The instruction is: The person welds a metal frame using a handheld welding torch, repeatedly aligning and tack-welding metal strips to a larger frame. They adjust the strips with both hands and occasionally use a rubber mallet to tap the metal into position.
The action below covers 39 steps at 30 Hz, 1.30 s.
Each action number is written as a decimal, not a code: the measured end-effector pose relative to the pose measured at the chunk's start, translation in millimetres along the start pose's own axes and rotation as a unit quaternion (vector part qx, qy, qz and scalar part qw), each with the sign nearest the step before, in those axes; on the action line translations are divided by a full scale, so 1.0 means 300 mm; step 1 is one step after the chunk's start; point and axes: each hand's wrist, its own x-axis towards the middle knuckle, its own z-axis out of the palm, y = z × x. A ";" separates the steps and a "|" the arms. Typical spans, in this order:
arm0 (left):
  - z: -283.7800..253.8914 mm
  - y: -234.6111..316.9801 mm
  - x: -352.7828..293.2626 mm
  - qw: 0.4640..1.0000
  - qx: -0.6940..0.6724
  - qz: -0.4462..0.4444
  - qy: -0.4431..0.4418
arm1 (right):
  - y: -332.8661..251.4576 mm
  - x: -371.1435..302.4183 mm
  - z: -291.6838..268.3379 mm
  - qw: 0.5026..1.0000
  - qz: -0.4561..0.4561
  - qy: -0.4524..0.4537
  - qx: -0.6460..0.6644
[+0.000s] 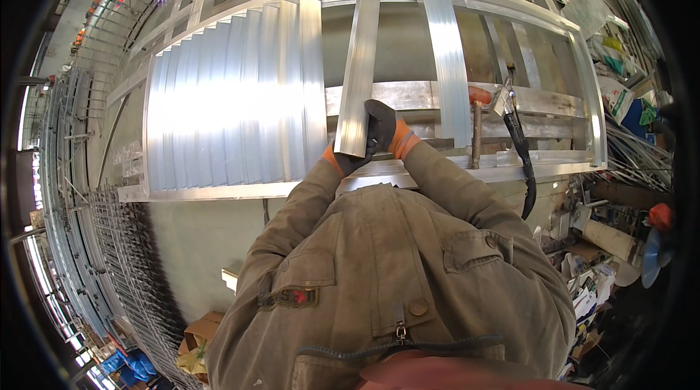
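A long aluminium slat [359, 62] lies across the metal frame, its near end close to my body. My left hand [351, 162], in a dark glove with an orange cuff, is closed around that near end; its fingers are partly hidden beneath the slat. From the right side my right hand [382, 126], gloved the same way, grips the slat's edge. To the left, overlapping slats [233, 98] form a shiny ribbed panel. Another loose slat [446, 55] rests across the frame on the right.
The aluminium frame [292, 189] spans the area before me. On its right side lie a hammer [476, 135] with an orange-red head and a torch-like tool [503, 98] with a black cable [521, 153]. Stacked metal grids [131, 266] stand left; clutter [598, 281] fills the right.
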 end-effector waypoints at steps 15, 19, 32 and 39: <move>-0.116 0.106 -0.199 0.938 0.224 -0.076 0.252 | 0.310 0.001 -0.029 0.951 -0.057 0.141 -0.268; -0.175 0.071 -0.210 0.934 0.242 -0.083 0.251 | 0.344 0.013 -0.029 0.951 -0.043 0.124 -0.281; -0.254 0.005 -0.197 0.923 0.271 -0.074 0.265 | 0.391 0.048 -0.024 0.947 -0.035 0.148 -0.283; -0.262 0.013 -0.183 0.928 0.259 -0.077 0.255 | 0.390 0.061 -0.019 0.931 -0.041 0.166 -0.322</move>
